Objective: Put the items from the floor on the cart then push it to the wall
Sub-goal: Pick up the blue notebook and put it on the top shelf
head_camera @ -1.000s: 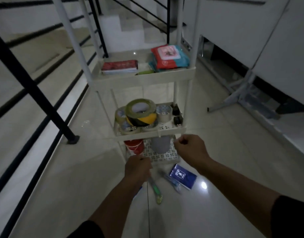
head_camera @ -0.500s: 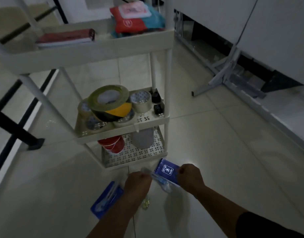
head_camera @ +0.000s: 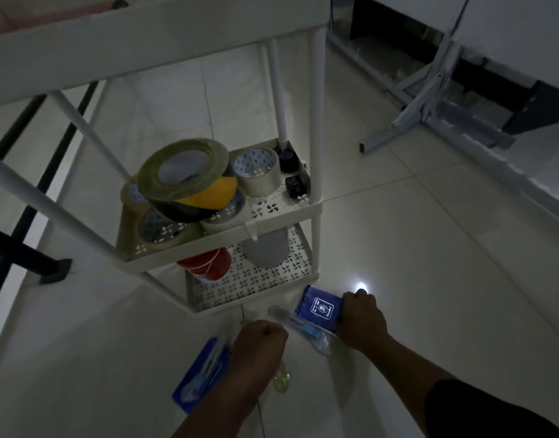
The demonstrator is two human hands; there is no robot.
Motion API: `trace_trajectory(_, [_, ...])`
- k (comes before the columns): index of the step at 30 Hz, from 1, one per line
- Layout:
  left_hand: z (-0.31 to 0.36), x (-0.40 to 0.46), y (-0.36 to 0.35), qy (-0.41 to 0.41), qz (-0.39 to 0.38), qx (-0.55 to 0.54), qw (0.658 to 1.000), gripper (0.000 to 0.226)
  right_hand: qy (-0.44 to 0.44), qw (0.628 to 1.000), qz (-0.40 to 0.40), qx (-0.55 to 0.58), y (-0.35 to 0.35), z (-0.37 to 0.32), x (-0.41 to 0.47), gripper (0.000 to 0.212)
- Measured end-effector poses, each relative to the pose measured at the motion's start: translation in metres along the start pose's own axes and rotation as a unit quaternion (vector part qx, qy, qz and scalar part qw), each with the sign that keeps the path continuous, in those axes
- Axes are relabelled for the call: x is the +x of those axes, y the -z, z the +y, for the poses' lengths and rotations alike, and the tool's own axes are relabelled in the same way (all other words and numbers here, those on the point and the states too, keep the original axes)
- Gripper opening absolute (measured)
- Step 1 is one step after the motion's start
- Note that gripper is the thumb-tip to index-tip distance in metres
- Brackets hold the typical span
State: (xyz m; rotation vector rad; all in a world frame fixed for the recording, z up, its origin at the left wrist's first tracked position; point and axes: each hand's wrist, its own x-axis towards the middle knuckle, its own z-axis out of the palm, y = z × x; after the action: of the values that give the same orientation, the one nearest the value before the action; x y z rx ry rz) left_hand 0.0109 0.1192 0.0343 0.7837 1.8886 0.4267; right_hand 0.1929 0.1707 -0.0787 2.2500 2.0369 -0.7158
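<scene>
While the blue notebook (head_camera: 322, 308) is gripped at its right edge by the right hand (head_camera: 362, 320), the left hand (head_camera: 259, 343) is curled over a packaged toothbrush, grip unconfirmed. Cart's bottom shelf (head_camera: 249, 289): eleven o'clock, nearer the right hand.

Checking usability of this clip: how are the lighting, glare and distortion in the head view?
Head view: very dim overall, colours muted; one bright glare spot on the glossy floor tile beside the right hand; wide-angle bending splays the cart posts; the blue notebook is readable as blue with a white label, its text too small; items under the left hand are soft and murky.
</scene>
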Motion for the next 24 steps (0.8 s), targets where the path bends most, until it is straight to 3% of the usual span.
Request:
trace_trajectory(8, [-0.001,-0.003,0.000,0.004,-0.004,-0.014,1.000,0.019,-0.044,0.999,-0.021,-0.004,-0.004,0.001,0.008,0.071])
trace_trajectory(12, [-0.004,-0.011,0.005,0.021,0.006,-0.044,0.999,0.015,-0.033,0.998,-0.033,0.031,-0.002,0.001,0.006,0.061])
trace_trajectory(18, [-0.007,-0.025,0.021,0.026,0.011,-0.080,0.996,0.019,-0.091,0.990,-0.095,0.056,0.005,0.008,-0.015,0.044])
trace_trajectory(24, [-0.014,-0.046,0.043,0.019,0.034,-0.112,0.993,0.017,-0.110,0.959,-0.097,0.242,0.020,0.004,-0.038,0.016])
